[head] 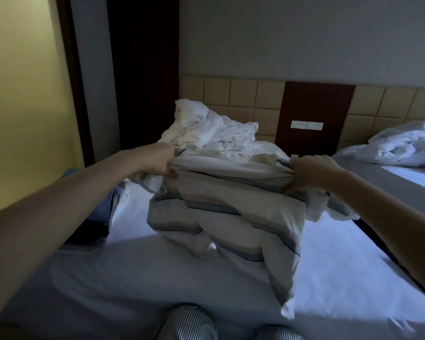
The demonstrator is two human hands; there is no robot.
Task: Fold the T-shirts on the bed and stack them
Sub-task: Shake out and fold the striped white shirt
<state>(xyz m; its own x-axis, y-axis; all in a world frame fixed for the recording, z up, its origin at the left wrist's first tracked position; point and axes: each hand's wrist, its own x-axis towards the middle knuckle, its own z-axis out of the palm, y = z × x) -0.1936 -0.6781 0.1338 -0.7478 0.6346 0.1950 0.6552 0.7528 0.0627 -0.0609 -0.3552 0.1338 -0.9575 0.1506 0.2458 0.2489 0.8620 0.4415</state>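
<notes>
Left hand (pixel 163 159) and right hand (pixel 302 174) each gripped bunched upper edge of striped T-shirt (pixel 226 217), held above bed (pixel 133 278). Cloth looked light, limp, sagging between fists; shoulders seemed best hold. Crumpled white bedding (pixel 206 128) behind.

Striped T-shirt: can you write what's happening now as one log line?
left hand: grips striped T-shirt at upper left edge | right hand: grips upper right edge | striped T-shirt: held up, hanging over bed
</notes>
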